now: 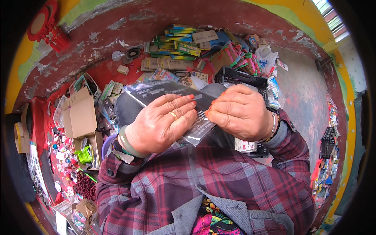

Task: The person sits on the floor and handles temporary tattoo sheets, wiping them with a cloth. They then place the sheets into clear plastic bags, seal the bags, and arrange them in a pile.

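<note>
Both hands hold a clear plastic packet (172, 105) with a dark card inside, flat above the lap: the left hand (158, 123) lies on it with fingers spread, the right hand (241, 113) pinches its near corner. Beyond the hands, a worn red floor (105, 70) carries stacked coloured boxes (178, 43) and a black plastic crate (243, 80). Left of the left hand stands an open cardboard box (80, 111); another below it holds a green plastic item (84, 154). Walls are yellow and green.
</note>
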A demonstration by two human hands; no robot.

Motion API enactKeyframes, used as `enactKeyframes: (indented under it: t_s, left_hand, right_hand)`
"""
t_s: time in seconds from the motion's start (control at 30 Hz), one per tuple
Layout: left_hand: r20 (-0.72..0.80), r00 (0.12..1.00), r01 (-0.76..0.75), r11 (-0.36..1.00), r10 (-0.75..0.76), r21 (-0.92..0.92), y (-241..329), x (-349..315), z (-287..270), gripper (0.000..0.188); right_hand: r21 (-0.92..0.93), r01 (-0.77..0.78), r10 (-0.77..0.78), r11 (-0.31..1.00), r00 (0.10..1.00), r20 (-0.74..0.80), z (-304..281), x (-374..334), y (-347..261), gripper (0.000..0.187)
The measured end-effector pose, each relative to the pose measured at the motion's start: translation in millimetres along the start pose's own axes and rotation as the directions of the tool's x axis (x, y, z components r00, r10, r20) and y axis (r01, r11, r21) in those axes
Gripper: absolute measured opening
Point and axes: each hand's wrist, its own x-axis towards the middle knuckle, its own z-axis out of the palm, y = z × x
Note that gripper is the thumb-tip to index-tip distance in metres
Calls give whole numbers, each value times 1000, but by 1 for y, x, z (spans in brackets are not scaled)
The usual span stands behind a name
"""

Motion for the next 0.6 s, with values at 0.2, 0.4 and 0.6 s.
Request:
enactKeyframes:
  t_s: [0.2, 0.4, 0.6]
  left_hand:
    - [-93, 995, -27, 992, 39, 125, 0, 1, 0, 22]
    - [-82, 997, -17, 1000, 17, -1, -2, 1, 2, 29]
    - [37, 960, 256, 819, -277, -513, -8, -19, 22, 38]
  right_hand:
    - [-136, 62, -66, 989, 998, -24, -6, 3, -10, 30]
    - [47, -103, 103, 994, 994, -17, -4, 3, -8, 20]
    - [504, -461, 379, 730, 887, 263, -2, 8, 6, 11]
